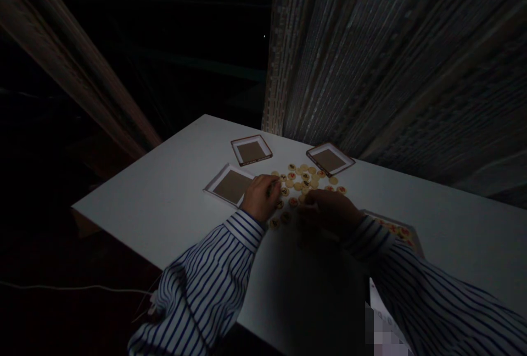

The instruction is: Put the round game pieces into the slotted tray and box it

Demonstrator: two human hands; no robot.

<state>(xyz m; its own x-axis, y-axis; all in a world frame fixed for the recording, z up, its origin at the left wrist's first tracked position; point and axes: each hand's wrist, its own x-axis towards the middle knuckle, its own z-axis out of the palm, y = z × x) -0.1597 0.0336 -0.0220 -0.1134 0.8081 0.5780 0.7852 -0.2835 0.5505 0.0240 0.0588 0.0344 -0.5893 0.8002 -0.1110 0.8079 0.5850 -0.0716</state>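
We see round cream tokens with red and dark marks in a loose heap near the far edge of the white table, among square brown-centred trays; the right-hand tray nearest us holds more.

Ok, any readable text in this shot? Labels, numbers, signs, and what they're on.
Nothing can be quoted.
Small round cream tokens: dark and red marks, too small to read.
Tan rectangular card: red marks, too blurred to read.
White paper sheet: partly pixelated, unreadable.
Square brown panels in white frames: no visible text.
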